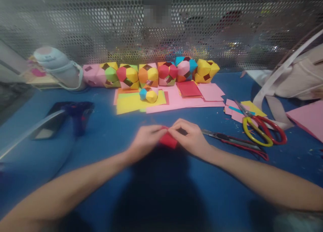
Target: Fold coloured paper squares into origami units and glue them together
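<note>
A small piece of red paper [169,141] is pinched between my two hands above the blue table. My left hand [146,138] grips its upper left edge with thumb and fingers together. At its upper right, my right hand [190,136] pinches the edge between thumb and forefinger. The paper looks folded, though its far side is hidden by my fingers. Just right of my right hand lies a utility knife [227,138]. Beyond the hands, a small folded paper ball [149,94] sits on stacked yellow paper [128,102].
Several colourful paper balls [147,75] line the back, before a perforated metal panel [113,30]. Red and yellow scissors [262,131] lie right, near paper scraps [233,111]. A glue gun [78,112] is at left, a white bottle [59,67] behind it. Red squares [189,89] lie on pink sheets [174,104].
</note>
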Action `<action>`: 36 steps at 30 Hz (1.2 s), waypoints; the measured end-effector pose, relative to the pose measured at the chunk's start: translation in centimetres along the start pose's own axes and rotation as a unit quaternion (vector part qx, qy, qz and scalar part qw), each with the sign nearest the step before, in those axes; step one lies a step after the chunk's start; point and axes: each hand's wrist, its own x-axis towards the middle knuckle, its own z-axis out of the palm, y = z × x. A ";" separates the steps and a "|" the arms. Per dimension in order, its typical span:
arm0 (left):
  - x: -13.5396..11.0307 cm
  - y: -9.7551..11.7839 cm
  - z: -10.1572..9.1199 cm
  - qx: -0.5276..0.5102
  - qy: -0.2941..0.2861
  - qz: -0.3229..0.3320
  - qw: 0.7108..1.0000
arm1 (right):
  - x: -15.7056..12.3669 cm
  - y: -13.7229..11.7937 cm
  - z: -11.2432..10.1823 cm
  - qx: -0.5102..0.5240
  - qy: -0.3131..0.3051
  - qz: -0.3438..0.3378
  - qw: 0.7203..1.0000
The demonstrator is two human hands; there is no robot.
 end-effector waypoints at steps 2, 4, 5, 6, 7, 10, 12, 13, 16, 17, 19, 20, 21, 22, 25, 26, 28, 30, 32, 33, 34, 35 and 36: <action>0.0 0.0 0.0 -0.004 -0.004 0.005 1.000 | 0.0 0.0 0.0 -0.002 0.006 -0.003 1.000; 0.0 -0.1 0.1 -0.001 -0.011 0.014 1.000 | 0.1 -0.1 0.0 -0.004 0.002 -0.013 1.000; -0.1 -0.1 0.2 0.005 -0.014 0.019 1.000 | 0.1 -0.2 0.0 -0.006 -0.003 -0.022 1.000; -0.1 -0.1 0.3 0.014 -0.017 0.025 0.999 | 0.1 -0.2 -0.1 -0.010 -0.008 -0.031 0.999; -0.1 -0.2 0.3 0.023 -0.019 0.030 0.999 | 0.1 -0.3 -0.1 -0.019 -0.010 -0.042 0.999; -0.2 -0.1 0.5 0.035 -0.022 0.044 0.998 | 0.1 -0.2 -0.1 -0.059 -0.006 -0.076 0.995; -0.2 0.0 0.6 0.027 -0.015 0.051 0.998 | 0.0 -0.1 -0.1 -0.073 -0.006 -0.086 0.994; -0.2 0.0 0.6 0.020 -0.004 0.056 0.998 | 0.0 0.0 -0.1 -0.074 -0.006 -0.084 0.994; -0.1 0.2 0.4 0.007 0.060 0.077 0.995 | 0.1 0.3 0.1 -0.072 -0.001 -0.053 0.996; 0.0 0.2 0.4 0.008 0.080 0.081 0.993 | 0.1 0.4 0.1 -0.073 0.001 -0.042 0.996; 0.2 0.1 0.3 0.012 0.102 0.077 0.992 | 0.3 0.6 0.1 -0.075 0.002 -0.029 0.997; 0.2 0.1 0.2 0.011 0.105 0.072 0.992 | 0.3 0.6 0.1 -0.076 0.005 -0.028 0.997; 0.3 0.1 0.2 0.007 0.103 0.066 0.992 | 0.4 0.6 0.1 -0.076 0.007 -0.030 0.997; 0.3 0.1 0.2 0.001 0.102 0.061 0.993 | 0.4 0.6 0.1 -0.074 0.010 -0.032 0.997; 0.3 0.1 0.3 -0.022 0.106 0.040 0.993 | 0.5 0.4 0.0 -0.057 0.014 -0.025 0.998; 0.3 0.1 0.3 -0.030 0.109 0.029 0.993 | 0.5 0.4 0.0 -0.049 0.015 -0.018 0.999; 0.4 0.0 0.4 -0.045 0.118 0.005 0.992 | 0.5 0.5 0.0 -0.036 0.016 -0.009 0.999; 0.4 -0.1 0.4 -0.057 0.120 -0.010 0.991 | 0.5 0.7 0.0 -0.042 0.013 -0.015 0.999; 0.5 -0.3 0.3 -0.050 0.116 -0.004 0.992 | 0.6 0.9 -0.1 -0.066 0.003 -0.038 0.997; 0.5 -0.3 0.2 -0.037 0.112 0.006 0.993 | 0.6 0.9 -0.2 -0.081 -0.002 -0.053 0.995; 0.5 -0.3 0.1 -0.021 0.107 0.018 0.994 | 0.6 1.0 -0.3 -0.094 -0.005 -0.066 0.993; 0.5 -0.3 0.0 -0.006 0.103 0.027 0.994 | 0.6 1.0 -0.4 -0.102 -0.008 -0.077 0.992; 0.5 -0.3 -0.1 0.003 0.099 0.033 0.995 | 0.6 1.0 -0.5 -0.104 -0.011 -0.084 0.991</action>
